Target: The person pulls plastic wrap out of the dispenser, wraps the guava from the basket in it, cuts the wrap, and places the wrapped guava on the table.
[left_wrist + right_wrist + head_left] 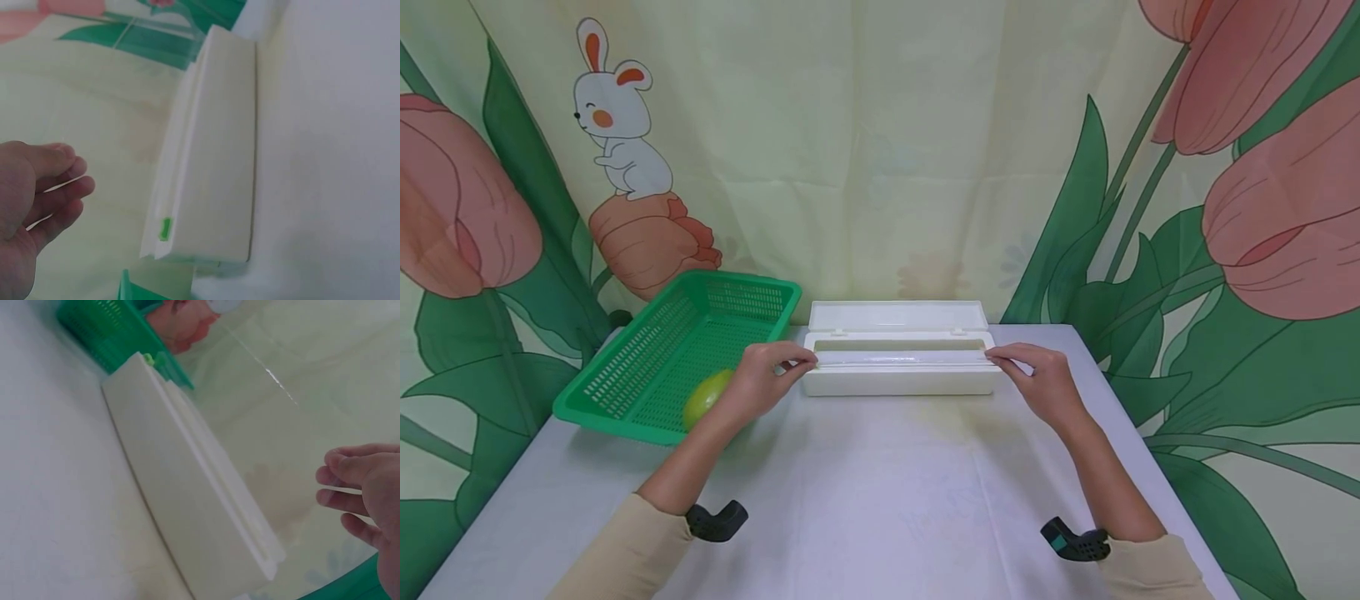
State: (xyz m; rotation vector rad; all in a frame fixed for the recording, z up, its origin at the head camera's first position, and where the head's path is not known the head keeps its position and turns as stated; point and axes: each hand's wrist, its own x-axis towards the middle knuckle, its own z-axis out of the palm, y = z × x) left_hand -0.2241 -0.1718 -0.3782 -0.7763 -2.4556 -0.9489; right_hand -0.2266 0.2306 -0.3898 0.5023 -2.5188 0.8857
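A white cling film dispenser (898, 383) sits at the back of the table, its lid (898, 315) raised. Clear cling film (902, 358) spans the space between my hands above the dispenser; a thin glint on the film (272, 376) shows in the right wrist view. My left hand (767, 375) pinches the film between thumb and forefinger at the dispenser's left end. At the right end, my right hand (1037, 379) pinches it the same way. The other fingers of both hands are loosely bent. A small green tab (165, 229) shows near the dispenser's left end.
To the left, a green plastic basket (580, 408) stands close beside the dispenser and my left forearm. It holds a yellow-green fruit (706, 396), partly hidden by that forearm. A printed curtain (910, 167) hangs right behind the white-covered table (880, 500).
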